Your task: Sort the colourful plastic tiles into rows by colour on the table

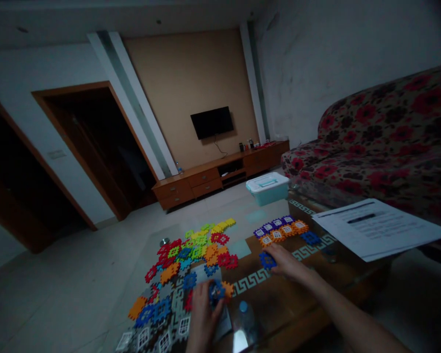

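Note:
My right hand (284, 261) pinches a dark blue notched plastic building tile (267, 260) at its edge, just below a row of orange tiles (277, 236) with white window inserts. A row of purple tiles (277, 223) with similar inserts lies directly behind the orange row. One more blue tile (310, 238) rests to the right of these rows. My left hand (203, 308) is closed around another blue tile (216, 290) within the mixed pile; its fingers partly hide the grip. Beside that tile lies an orange tile (228, 290).
Loose tiles in several colours (198, 240) cover the left of the glass-topped table (279, 305). A capped bottle (245, 316) stands near the front. A printed sheet (380, 229) lies at the right. Beyond are a lidded teal box (268, 189) and a floral sofa (385, 122).

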Tool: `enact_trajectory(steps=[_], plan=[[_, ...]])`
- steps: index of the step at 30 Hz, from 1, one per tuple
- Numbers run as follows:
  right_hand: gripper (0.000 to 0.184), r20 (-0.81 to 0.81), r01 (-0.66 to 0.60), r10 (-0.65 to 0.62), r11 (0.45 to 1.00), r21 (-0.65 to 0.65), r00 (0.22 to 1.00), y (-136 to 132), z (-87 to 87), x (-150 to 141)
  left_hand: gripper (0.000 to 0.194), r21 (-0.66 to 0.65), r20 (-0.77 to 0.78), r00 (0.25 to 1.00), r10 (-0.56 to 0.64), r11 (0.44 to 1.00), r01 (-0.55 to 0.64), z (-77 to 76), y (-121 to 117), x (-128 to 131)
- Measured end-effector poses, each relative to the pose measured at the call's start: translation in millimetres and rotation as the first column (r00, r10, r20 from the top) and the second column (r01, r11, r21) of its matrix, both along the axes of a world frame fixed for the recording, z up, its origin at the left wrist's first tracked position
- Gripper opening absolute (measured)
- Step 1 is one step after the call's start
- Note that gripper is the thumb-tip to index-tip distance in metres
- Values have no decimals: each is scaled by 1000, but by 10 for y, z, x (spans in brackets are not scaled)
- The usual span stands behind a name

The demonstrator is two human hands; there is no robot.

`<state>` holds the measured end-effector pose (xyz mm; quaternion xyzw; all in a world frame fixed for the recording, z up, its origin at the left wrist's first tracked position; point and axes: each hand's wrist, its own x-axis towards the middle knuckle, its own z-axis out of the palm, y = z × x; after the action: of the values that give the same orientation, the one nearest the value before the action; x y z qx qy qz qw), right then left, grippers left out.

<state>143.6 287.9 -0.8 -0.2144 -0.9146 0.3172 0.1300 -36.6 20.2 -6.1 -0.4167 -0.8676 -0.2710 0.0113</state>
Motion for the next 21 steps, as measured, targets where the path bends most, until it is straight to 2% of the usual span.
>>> enact_trajectory(steps=[2, 4, 7, 10, 13, 15, 18, 21], plan=[[66, -28, -18, 17, 1000, -23, 999, -4, -23, -6, 49, -22, 106, 982, -159, 987, 162, -67, 267, 334], [67, -43, -50, 48, 998, -48, 998, -14, -44, -14, 56, -49, 159, 953, -256, 962, 267, -143, 548, 600], [68, -42, -84, 82, 994, -67, 996, -15, -54, -7, 59, -22, 231, 940, -252, 964, 264, -238, 915, 778], [70, -2, -121, 121, 991, -59, 993, -17, -40, 15, 73, 29, 302, 932, -202, 979, 203, -289, 1160, 771], [69, 9, -153, 154, 987, -45, 988, -58, -19, 20, 91, -8, 332, 927, -174, 982, 187, -302, 1250, 733], [68, -2, -165, 165, 986, -31, 986, -103, -8, 2, 95, -24, 314, 932, -180, 980, 197, -291, 1236, 727], [67, 22, -206, 206, 978, -3, 978, -153, -7, -38, 89, -29, 273, 942, -195, 977, 210, -261, 1171, 738], [65, 30, -215, 215, 977, -13, 976, -132, -25, -51, 75, -29, 247, 948, -201, 976, 214, -236, 1142, 743]])
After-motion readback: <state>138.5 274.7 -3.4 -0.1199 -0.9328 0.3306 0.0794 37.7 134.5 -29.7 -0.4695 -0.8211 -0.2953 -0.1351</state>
